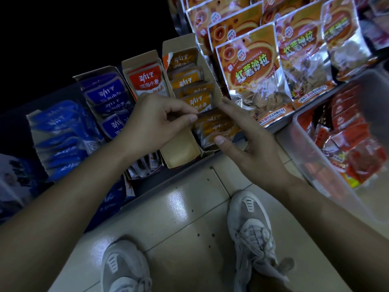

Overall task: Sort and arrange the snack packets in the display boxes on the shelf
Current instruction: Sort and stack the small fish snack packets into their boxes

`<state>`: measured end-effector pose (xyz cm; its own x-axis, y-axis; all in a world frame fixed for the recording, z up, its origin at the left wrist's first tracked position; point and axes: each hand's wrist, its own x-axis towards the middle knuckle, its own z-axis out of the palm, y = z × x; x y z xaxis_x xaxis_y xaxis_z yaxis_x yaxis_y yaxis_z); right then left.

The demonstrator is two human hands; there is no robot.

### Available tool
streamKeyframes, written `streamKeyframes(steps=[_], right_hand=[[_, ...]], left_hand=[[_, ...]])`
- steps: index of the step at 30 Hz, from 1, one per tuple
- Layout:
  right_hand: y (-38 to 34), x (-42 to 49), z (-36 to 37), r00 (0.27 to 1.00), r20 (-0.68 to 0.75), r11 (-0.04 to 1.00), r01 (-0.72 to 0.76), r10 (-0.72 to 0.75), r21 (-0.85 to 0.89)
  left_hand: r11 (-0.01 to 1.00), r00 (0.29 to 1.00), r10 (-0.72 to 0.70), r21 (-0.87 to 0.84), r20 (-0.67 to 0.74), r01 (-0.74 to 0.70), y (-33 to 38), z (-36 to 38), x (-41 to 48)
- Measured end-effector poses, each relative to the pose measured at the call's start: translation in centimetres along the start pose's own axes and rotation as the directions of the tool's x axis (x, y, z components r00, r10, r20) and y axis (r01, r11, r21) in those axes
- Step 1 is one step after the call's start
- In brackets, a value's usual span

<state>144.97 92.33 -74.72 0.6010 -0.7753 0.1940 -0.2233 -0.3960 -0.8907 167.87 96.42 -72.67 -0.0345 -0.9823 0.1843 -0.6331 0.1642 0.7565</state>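
Head view: orange packets [214, 127] at shelf [179, 175] front edge are pinched by left hand [157, 121] fingers, gripped by right hand [244, 138]; squaring into display box [214, 95] judged next.

Glossy beige floor tiles [185, 207], dim shop light

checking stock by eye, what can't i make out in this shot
Head view:
1. Orange packets: print on the lowest ones is blurred and partly covered by the left hand and right hand.
2. Red packet box: its lower part is behind the left hand.
3. Blue packets: too dark to count.
4. Clear bin: cut off by the right edge.
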Motion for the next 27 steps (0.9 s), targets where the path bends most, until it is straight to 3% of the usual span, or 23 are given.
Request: streamKeyframes(steps=[5,10,15,18,23,25,27], right_hand=[[0.6,-0.4,0.0,0.998,-0.05,0.999,0.032,-0.034,-0.034],[0.7,-1.0,-0.1,0.998,-0.046,0.997,0.041,-0.044,-0.061],[0.3,-1.1,0.1,0.996,-0.093,1.0,-0.006,0.008,0.024],[0.5,-1.1,0.0,0.995,-0.081,0.998,-0.048,0.051,0.036],[0.5,0.0,-0.7,0.999,0.032,0.996,0.043,-0.041,-0.073],[0.6,0.4,-0.9,0.997,0.043,0.995,0.062,-0.059,-0.083],[0.7,0.5,-0.8,0.998,0.033,0.994,0.051,-0.048,-0.099]], left_hand=[[1.0,0.999,-0.002,0.005,0.037,0.002,-0.6,0.0,-0.7],[0.996,0.999,0.034,0.085,-0.017,-0.032,-0.9,0.9,-0.6],[0.992,0.985,0.105,0.077,-0.135,-0.095,-0.3,0.5,-0.4],[0.993,0.993,0.117,0.017,0.006,-0.117,-0.1,0.2,-0.8],[0.998,0.989,-0.035,-0.055,0.143,0.043,-0.5,0.6,-1.0],[0.999,0.995,-0.041,0.005,0.094,0.041,-0.7,0.4,-0.7],[0.983,1.0,0.011,0.185,-0.01,-0.009,-0.8,0.2,-0.4]])
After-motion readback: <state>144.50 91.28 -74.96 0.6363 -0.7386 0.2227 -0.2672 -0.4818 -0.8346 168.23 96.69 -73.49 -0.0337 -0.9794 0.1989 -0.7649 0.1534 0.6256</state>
